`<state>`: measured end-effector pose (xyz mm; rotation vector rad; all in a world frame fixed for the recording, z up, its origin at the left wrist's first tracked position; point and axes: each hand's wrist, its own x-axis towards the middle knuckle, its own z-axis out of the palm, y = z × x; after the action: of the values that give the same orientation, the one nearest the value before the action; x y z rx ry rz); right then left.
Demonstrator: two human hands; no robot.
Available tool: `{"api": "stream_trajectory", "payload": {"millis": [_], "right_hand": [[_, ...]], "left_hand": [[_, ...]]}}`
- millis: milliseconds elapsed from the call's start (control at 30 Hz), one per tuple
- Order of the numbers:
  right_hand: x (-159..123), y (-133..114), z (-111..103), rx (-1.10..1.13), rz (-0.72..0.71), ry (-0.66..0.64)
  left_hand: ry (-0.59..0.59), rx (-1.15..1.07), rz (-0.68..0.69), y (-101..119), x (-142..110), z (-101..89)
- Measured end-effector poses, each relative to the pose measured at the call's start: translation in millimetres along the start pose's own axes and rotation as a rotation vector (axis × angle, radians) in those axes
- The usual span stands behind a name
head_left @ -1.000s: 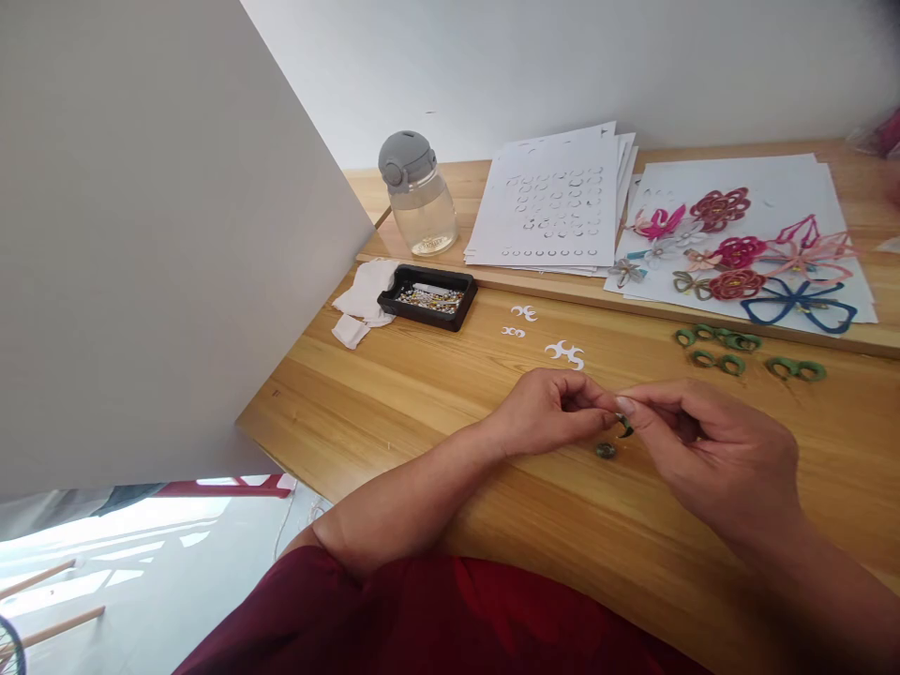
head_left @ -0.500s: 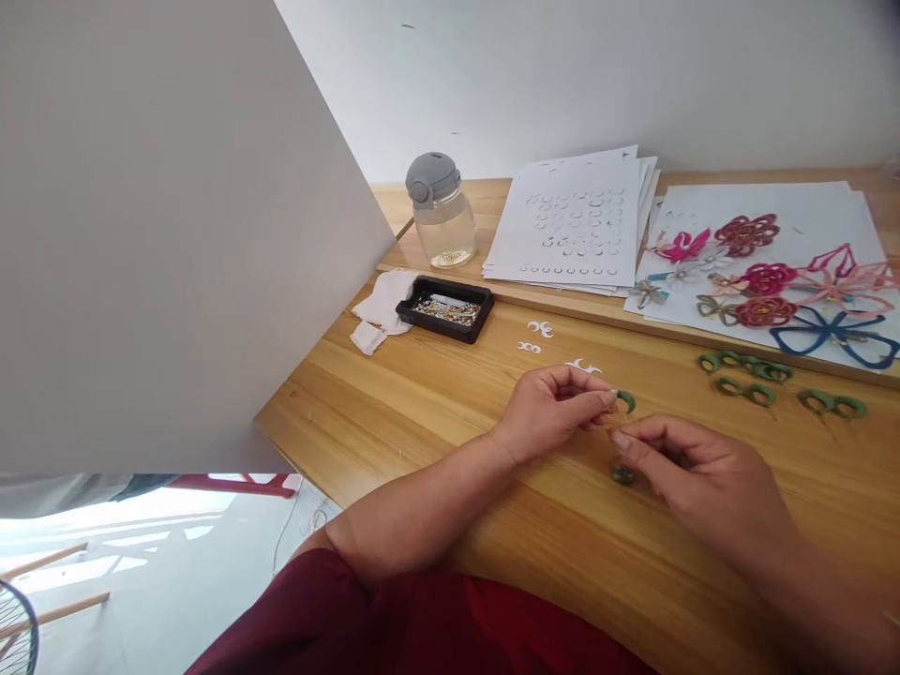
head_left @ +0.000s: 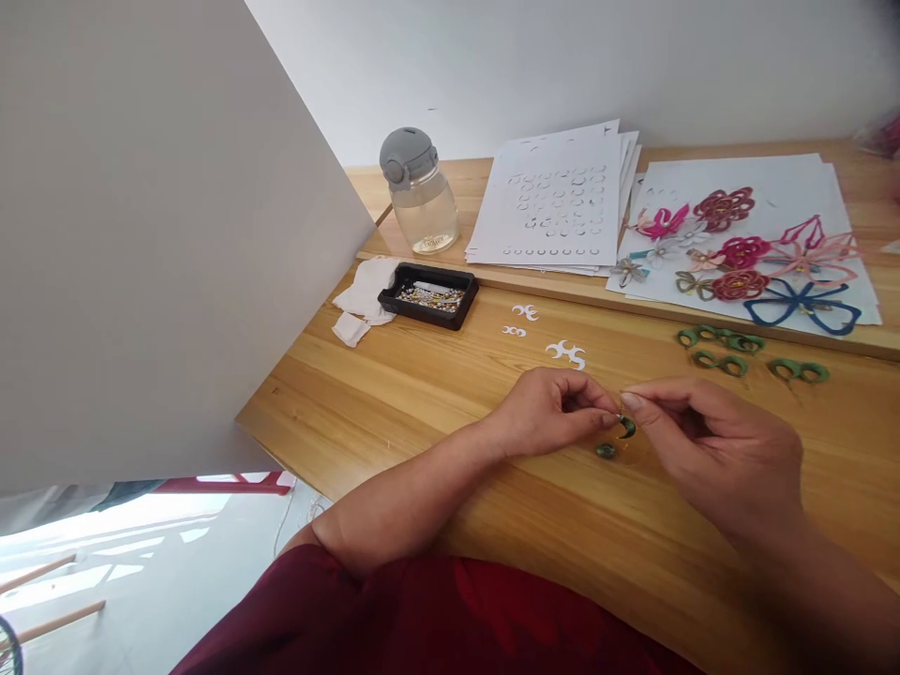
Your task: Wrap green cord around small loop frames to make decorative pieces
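Note:
Between the thumb and fingertips of my left hand (head_left: 552,412) is a small dark green crescent (head_left: 627,428), horns toward the left. My right hand (head_left: 724,445) is closed in a pinch just beside it, on a fine strand that rises from the crescent's tip; whether it is wire or thread I cannot tell. On the tabletop just below my fingers lies a small round dark green piece (head_left: 606,452). Beyond my left hand lie white paper crescents (head_left: 566,353). Several green looped crescent pieces (head_left: 721,364) with thin stems rest farther right.
A black tray (head_left: 464,309) of beads sits on the wooden table (head_left: 337,403) beside crumpled white tissue (head_left: 366,291). Behind stand a grey-lidded water bottle (head_left: 422,202), printed paper sheets (head_left: 492,225), and several colourful wire-and-fuzz flowers (head_left: 724,208) on white paper. A grey panel (head_left: 155,234) rises at left.
My right hand has moved up to the left hand's fingertips, pinching the strand above the crescent. The crescent now sits lower, below my fingertips. The whole view has shifted slightly.

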<state>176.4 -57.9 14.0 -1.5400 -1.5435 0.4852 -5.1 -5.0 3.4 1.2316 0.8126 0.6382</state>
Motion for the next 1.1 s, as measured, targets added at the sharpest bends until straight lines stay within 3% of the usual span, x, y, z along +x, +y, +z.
{"api": "stream_trajectory", "payload": {"millis": [133,333,433,533,733,1100], "right_hand": [[9,9,4,0.196,0.207,-0.070],[11,3,7,0.394,0.396,-0.199],[5,1,8,0.299,0.321,-0.252],[-2,4,6,0.129,0.184,-0.207],[-11,6,4,-0.059,-0.005,-0.070],[-15,-2,9,-0.212,-0.227,-0.059]], "left_hand": [[-0.012,-0.096,-0.003,2,1,0.4],[0.143,-0.275,0.033,1,8,-0.2],[0.226,-0.299,0.048,-2,11,-1.6],[0.273,-0.299,0.018,-2,12,-2.5],[0.279,-0.322,-0.047,2,11,-0.9],[0.263,-0.393,-0.021,-2,11,0.1]]}}
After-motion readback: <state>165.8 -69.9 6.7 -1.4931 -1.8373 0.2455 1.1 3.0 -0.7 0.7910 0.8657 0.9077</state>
